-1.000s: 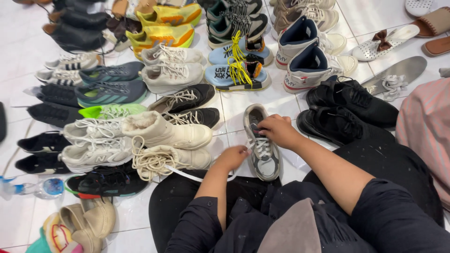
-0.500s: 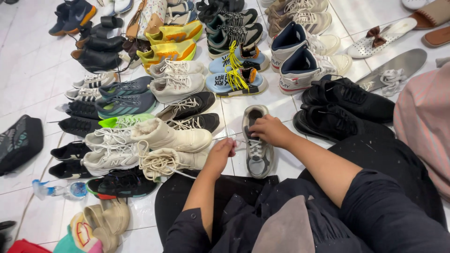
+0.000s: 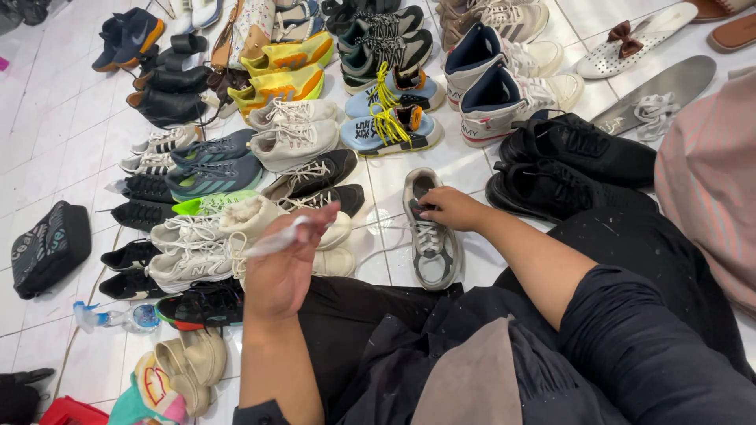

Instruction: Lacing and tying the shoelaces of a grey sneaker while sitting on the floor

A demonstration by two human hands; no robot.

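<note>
1. Looking down, we see our right hand [image 3: 447,207] resting on the grey sneaker [image 3: 429,236], fingers curled down at the top of its lacing near the tongue.
2. We have that sneaker lying on the white tiled floor [image 3: 47,149] just ahead of our knees, toe pointing back toward us, heel away.
3. We hold our left hand [image 3: 285,264] raised above the cream shoes, fingers pinched narrow on a white lace [image 3: 277,241]; the lace blurs, and a thin strand runs from it across to the sneaker.
4. Beside the sneaker on the right we see a pair of black trainers [image 3: 567,169], close but not touching it.
5. To the left we see cream high-tops [image 3: 260,216], partly hidden by our raised hand.
6. Farther off we see blue shoes with yellow laces [image 3: 390,118].
</note>
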